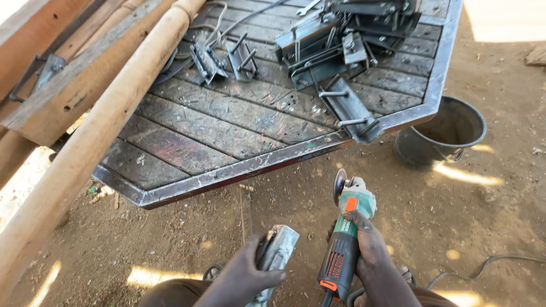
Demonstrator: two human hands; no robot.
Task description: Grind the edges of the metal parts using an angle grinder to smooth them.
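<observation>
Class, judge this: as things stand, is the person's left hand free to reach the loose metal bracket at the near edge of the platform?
Probably not yet. The left hand already grips a metal piece, and the bracket lies across open ground on the platform. Nothing blocks the path itself.

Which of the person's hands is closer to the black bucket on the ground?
Right. The right hand, gripping the angle grinder, sits below-left of the black bucket. The left hand, holding a metal bracket, is farther left.

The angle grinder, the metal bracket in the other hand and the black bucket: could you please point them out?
angle grinder (348, 227): head view, green body.
metal bracket (280, 249): head view, grey face.
black bucket (475, 116): head view, rim.
</observation>
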